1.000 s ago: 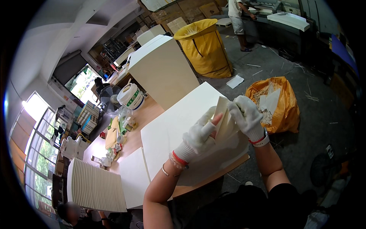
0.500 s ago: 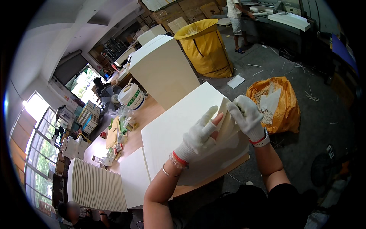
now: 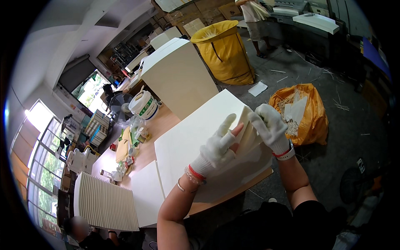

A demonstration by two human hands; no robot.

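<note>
A tall stack of large white paper sheets (image 3: 191,125) lies in front of me on the table. My left hand (image 3: 218,146), in a white glove with bare fingertips showing, rests on the stack's right part. Its fingers are stretched toward the far right corner, apart from the bare thumb. At that corner my right hand (image 3: 268,125), also gloved, has its fingers bent and pressed against the sheet edges, pinching them. The gloves hide how many sheets are between its fingers.
Beyond the stack stands another tall paper block (image 3: 179,75). A white bucket (image 3: 143,105) and a fanned paper pile (image 3: 106,202) are to the left. An orange bag of paper scraps (image 3: 314,121) and a yellow sack (image 3: 225,58) stand on the floor. Another person (image 3: 254,21) is by a machine.
My hands and the stack look almost unmoved. The person at the back machine has turned away from it and holds a pale bundle. The person at lower left has shifted slightly.
</note>
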